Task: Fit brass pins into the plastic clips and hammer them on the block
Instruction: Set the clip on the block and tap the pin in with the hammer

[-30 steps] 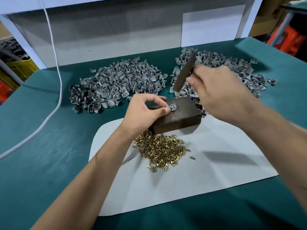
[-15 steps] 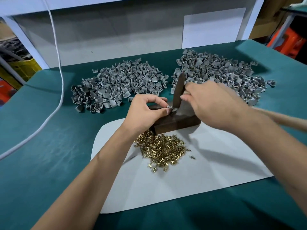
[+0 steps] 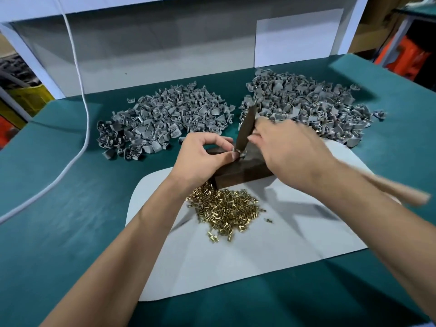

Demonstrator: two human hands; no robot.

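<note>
A small grey clip (image 3: 237,152) is pinched between the thumb and fingers of the left hand (image 3: 204,159) and is held down on the top face of the dark block (image 3: 245,172). The clip is too small and too covered for its direction to be read. The hammer (image 3: 246,128) is gripped by the curled fingers of the right hand (image 3: 290,152). Its dark head stands almost upright, with the long axis running from the clip up and slightly to the right, away from the person; the lower end is set on the clip. A pale, blurred handle is seen running out past the right wrist toward the lower right.

The block lies on the far edge of a white sheet (image 3: 271,256) spread on the green bench (image 3: 70,220). A heap of brass pins (image 3: 226,211) is piled on the sheet just in front of the block, with a few pins scattered beside it. Two heaps of grey clips are laid on the bench beyond the block: a left pile (image 3: 162,119) and a right pile (image 3: 306,102). A white cable (image 3: 87,128) is trailed across the left side of the bench.
</note>
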